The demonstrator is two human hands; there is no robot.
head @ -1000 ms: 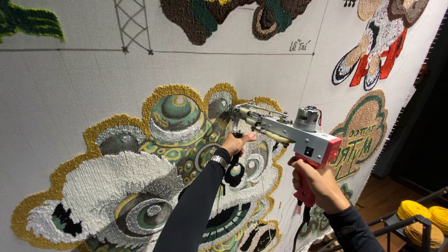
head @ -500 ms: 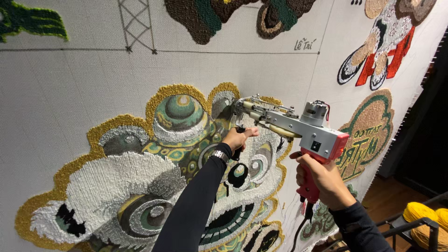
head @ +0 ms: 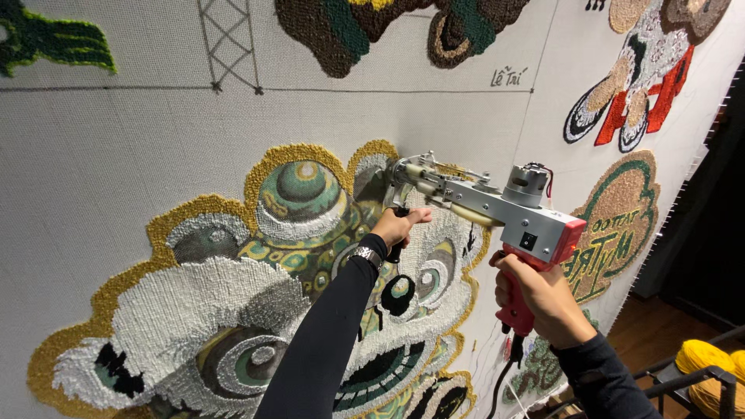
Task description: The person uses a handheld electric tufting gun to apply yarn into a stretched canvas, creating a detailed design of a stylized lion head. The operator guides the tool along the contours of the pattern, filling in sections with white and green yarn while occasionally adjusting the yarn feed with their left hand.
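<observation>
Both hands, left hand [head: 397,226] and right hand [head: 535,299], clamp tufting gun [head: 497,209]; lion face [head: 295,295] below mostly filled, top edge open.

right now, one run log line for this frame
left hand: grips front handle | right hand: grips red rear grip | tufting gun: nose against cloth at gold edge of lion design

Both hands [head: 400,226] [head: 539,299] hold tufting gun [head: 497,209] (tip at lion rug [head: 233,310]).
</observation>
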